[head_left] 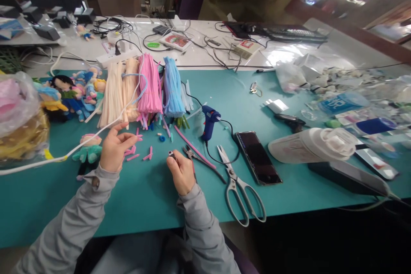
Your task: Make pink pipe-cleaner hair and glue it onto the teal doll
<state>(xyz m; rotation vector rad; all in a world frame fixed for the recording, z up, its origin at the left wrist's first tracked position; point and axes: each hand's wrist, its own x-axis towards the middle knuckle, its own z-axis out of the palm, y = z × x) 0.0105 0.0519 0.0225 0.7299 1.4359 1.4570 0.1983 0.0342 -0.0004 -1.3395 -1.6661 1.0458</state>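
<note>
My left hand (114, 147) is over the mat beside the short pink pipe-cleaner pieces (131, 152), its thumb and fingers apart and nothing visible between them. My right hand (182, 173) is closed around what looks like a small dark lighter (172, 155) with a metal top, the thumb resting near that top; most of it is hidden. Just right of this hand lie cutting pliers (192, 153), partly covered by it, and a long pink pipe cleaner (194, 146). A small doll (88, 149) with pink hair and a green outfit lies left of my left hand.
Peach (111, 92), pink (150, 85) and blue (173, 87) pipe-cleaner bundles lie behind. A blue glue gun (209, 122), scissors (236, 188), phone (258, 158) and white bottle (311, 145) are rightward. A white cable (93, 133) crosses the left side near several dolls (78, 90).
</note>
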